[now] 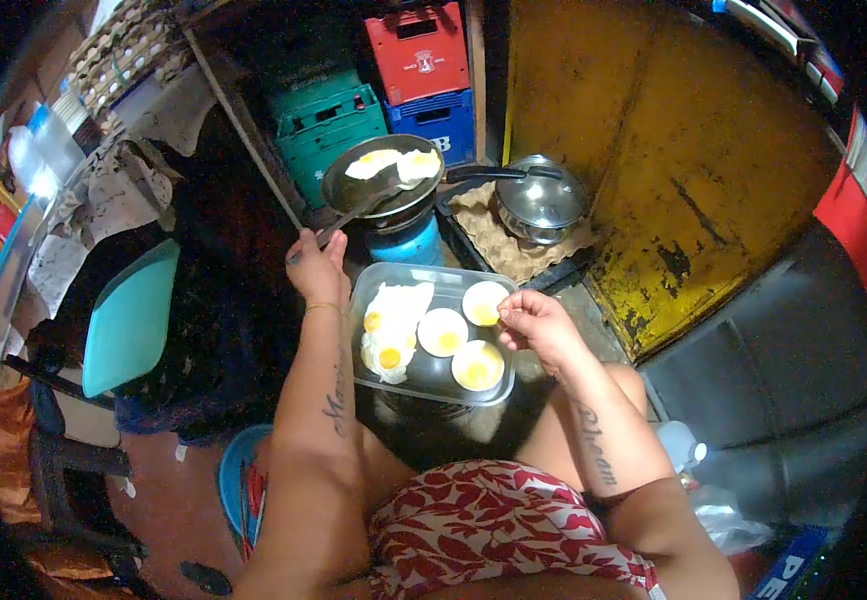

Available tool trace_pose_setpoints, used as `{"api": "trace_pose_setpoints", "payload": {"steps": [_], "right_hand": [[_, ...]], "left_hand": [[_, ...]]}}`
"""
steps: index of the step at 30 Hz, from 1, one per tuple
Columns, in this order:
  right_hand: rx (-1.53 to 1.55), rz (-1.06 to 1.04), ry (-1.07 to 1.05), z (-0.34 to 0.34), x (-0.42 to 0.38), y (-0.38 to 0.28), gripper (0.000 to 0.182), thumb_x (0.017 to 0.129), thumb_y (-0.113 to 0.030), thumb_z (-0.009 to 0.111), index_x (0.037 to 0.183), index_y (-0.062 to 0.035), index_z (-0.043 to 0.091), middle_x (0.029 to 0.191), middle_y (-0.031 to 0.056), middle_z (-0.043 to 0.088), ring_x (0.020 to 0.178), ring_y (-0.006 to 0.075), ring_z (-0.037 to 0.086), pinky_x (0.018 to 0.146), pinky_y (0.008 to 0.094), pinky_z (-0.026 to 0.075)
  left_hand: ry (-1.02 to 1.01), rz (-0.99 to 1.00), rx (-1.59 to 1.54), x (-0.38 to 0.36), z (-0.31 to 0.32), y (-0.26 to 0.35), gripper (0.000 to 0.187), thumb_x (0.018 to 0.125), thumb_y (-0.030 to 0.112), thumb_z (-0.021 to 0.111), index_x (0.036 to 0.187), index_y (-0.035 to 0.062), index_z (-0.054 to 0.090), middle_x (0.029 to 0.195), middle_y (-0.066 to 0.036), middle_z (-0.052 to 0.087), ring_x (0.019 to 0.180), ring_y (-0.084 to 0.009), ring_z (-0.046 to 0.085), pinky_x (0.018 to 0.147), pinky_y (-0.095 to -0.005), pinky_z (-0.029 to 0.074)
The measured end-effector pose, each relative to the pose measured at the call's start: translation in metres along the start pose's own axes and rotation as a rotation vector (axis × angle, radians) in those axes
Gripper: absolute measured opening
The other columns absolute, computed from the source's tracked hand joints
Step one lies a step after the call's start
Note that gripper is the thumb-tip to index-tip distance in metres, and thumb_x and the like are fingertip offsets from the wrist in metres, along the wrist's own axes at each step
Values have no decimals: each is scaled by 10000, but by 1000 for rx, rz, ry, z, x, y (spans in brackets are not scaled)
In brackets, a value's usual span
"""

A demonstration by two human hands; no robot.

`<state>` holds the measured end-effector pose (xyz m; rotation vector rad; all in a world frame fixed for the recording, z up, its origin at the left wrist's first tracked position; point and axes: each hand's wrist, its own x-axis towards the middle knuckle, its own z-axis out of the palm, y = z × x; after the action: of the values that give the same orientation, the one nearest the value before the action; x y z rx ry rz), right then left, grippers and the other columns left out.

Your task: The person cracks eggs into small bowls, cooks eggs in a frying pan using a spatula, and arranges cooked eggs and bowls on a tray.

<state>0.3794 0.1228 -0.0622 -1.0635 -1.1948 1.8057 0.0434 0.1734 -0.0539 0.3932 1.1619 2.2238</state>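
Observation:
My left hand [317,268] is closed round the handle of a metal spatula [361,207], whose far end reaches into a frying pan [338,185] at the fried eggs [417,165]. The pan stands on a small burner over a blue gas canister [405,243]. A clear plastic container [423,274] holds fried eggs [390,357] on its left side and three white bowls with raw egg on its right. My right hand [538,328] pinches the rim of the upper right bowl [480,298].
A lidded pot [540,203] sits on an egg tray [475,215] right of the pan. Behind stand green [328,130], red [418,60] and blue crates. A rusty yellow panel [643,180] rises at the right. A turquoise plastic lid [131,318] is at the left.

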Motion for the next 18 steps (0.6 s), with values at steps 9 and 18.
{"api": "trace_pose_setpoints", "payload": {"steps": [9, 18], "right_hand": [[-35, 14, -8, -1, 4, 1, 92, 934, -153, 634, 981, -79, 608, 815, 2, 621, 637, 96, 609, 569, 223, 495], [-33, 24, -3, 6, 6, 5, 70, 924, -147, 644, 946, -87, 616, 795, 0, 629, 614, 93, 611, 553, 219, 501]], "left_hand": [[25, -7, -183, -7, -28, 16, 216, 981, 185, 543, 951, -26, 505, 933, -179, 604, 792, -304, 671, 751, -393, 608], [34, -44, -242, 0, -60, 27, 192, 970, 181, 566, 957, -2, 508, 893, -170, 611, 756, -311, 661, 738, -406, 607]]}}
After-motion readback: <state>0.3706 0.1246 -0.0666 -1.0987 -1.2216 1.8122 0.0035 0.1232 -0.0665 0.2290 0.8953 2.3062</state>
